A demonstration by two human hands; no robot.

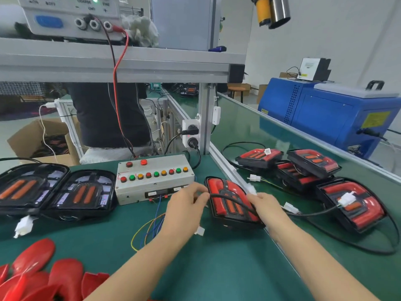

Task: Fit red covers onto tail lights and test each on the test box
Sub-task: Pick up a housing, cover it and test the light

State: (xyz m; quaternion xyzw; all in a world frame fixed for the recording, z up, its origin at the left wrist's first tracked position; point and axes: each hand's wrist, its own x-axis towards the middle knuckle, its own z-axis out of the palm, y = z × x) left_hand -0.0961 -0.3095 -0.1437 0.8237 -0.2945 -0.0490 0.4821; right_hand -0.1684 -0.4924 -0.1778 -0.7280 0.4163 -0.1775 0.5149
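1. Leftmost, near edge of the green bench [217, 268]: a heap of loose red covers [41, 276], untouched, well apart from both hands.
2. Behind that heap: two uncovered tail lights [54, 192] lying side by side, orange strips showing, a white connector [22, 227] trailing off the front.
3. Centre: the test box [154, 179], grey, with a row of red, green and amber buttons on top. Coloured wires [149, 227] loop out of its front face onto the bench.
4. Left hand [184, 205]: just in front of the box's right end, fingers curled, pinching something small near the black cable [227, 198]; what exactly it pinches I cannot tell.
5. Between the hands: one covered tail light [230, 203], red cover fitted, lying flat at the bench's right edge, the black cable draped across it.
6. Right hand [267, 209]: on the right side of that light, fingers curled round the cable.
7. Right, on the conveyor belt [249, 127]: a group of finished tail lights [303, 168], red covers on, cables and white plugs trailing, apart from the hands.
8. Far right: a blue machine [334, 114].
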